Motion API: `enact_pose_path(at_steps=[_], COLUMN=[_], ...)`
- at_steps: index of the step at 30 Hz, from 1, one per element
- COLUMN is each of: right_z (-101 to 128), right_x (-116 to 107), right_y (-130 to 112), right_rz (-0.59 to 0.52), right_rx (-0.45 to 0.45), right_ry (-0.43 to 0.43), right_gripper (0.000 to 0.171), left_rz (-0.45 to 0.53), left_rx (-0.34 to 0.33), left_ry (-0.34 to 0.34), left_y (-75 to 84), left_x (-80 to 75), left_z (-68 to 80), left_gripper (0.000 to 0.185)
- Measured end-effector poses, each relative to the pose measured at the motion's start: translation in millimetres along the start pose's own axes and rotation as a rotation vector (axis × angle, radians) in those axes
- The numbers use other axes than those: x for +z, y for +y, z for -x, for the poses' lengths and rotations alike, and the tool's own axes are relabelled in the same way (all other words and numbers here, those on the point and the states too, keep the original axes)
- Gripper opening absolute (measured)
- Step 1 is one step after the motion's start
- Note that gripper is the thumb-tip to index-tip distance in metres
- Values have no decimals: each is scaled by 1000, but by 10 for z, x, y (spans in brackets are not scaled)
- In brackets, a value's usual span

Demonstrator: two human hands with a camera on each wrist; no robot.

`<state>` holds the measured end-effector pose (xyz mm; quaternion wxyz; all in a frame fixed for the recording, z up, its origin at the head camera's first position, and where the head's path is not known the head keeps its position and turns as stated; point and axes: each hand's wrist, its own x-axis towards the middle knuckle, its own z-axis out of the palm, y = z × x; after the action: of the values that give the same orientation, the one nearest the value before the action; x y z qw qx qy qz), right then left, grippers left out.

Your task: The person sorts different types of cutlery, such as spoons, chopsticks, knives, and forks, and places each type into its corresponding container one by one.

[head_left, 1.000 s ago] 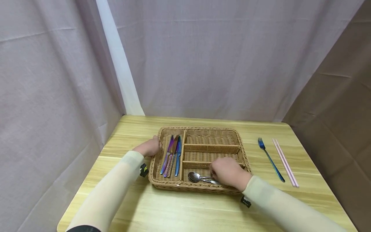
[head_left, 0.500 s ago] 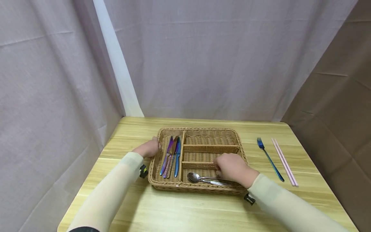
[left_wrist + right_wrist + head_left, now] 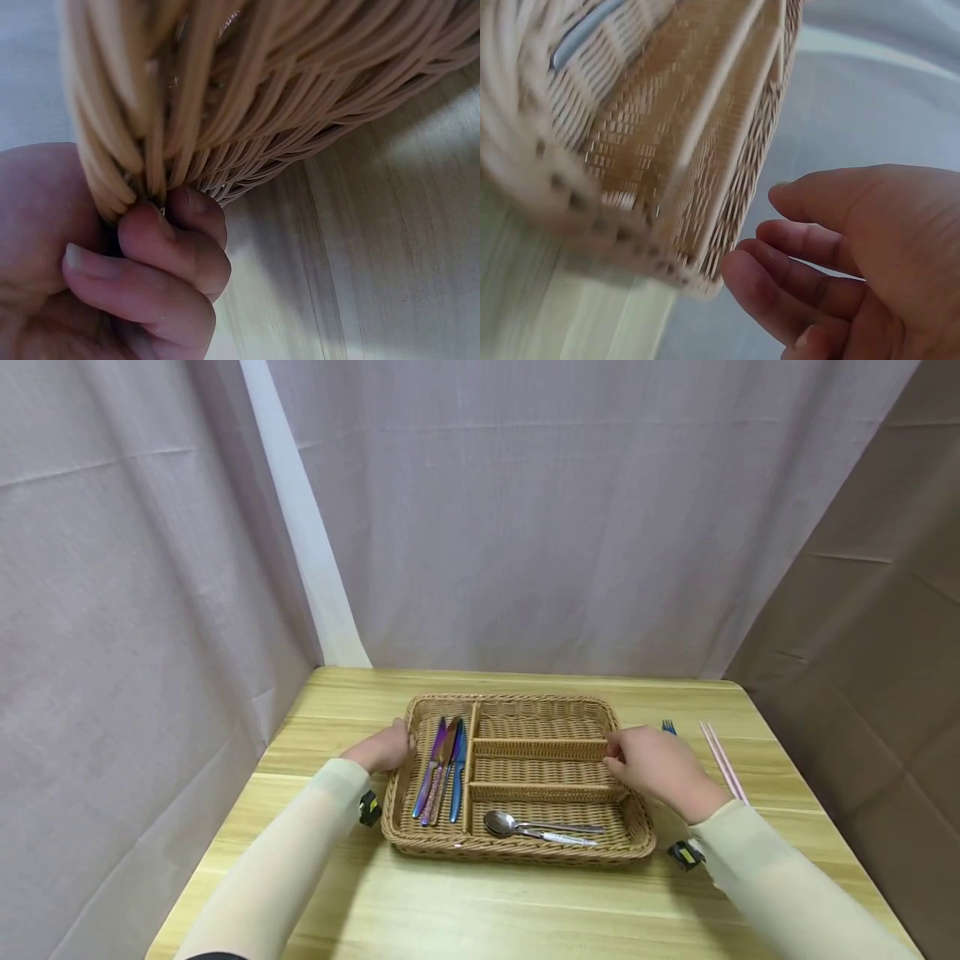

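Note:
A woven wicker cutlery tray (image 3: pixel 517 852) sits mid-table. My left hand (image 3: pixel 386 747) grips its left rim; in the left wrist view the fingers (image 3: pixel 150 262) curl round the wicker edge (image 3: pixel 247 90). My right hand (image 3: pixel 648 764) hovers at the tray's right rim with relaxed fingers and holds nothing; the right wrist view shows the fingers (image 3: pixel 832 255) apart from the wicker wall (image 3: pixel 705 150). Several coloured knives (image 3: pixel 442 768) lie in the left compartment. Silver spoons (image 3: pixel 540 831) lie in the front compartment.
A blue fork (image 3: pixel 667 727), mostly hidden behind my right hand, and pink chopsticks (image 3: pixel 722 760) lie on the wooden table (image 3: pixel 487 902) right of the tray. Grey cloth hangs behind and on the left, brown cloth on the right.
My right hand has let go of the spoons in the front compartment and moved back and right to the tray's right rim. The left hand has stayed on the left rim.

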<state>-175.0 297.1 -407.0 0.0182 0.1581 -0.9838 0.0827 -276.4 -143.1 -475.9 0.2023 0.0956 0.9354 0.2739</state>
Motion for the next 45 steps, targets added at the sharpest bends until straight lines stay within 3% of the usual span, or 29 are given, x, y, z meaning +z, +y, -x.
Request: enact_pose_path(at_steps=[9,18,24,34,45], right_z=[-3,48,66,110,157], right_x=[-18,190,368,506,545], right_y=[408,816,1090,1428,1623], right_rz=[-42,-84,-103,-96,-77], right_rx=[102,164,236,302,360], right_ry=[-5,1,-19,-85,-129], right_gripper=[18,16,47,54,24], left_rz=[-8,-7,-1,-20,-9], left_rx=[12,11,17,27,2], left_ry=[11,9,13,23,12], left_y=[-19,3,-12,-33,-3], left_x=[9,12,18,19,4], left_z=[-5,27,17,14,15], left_gripper=[51,60,54,57,66])
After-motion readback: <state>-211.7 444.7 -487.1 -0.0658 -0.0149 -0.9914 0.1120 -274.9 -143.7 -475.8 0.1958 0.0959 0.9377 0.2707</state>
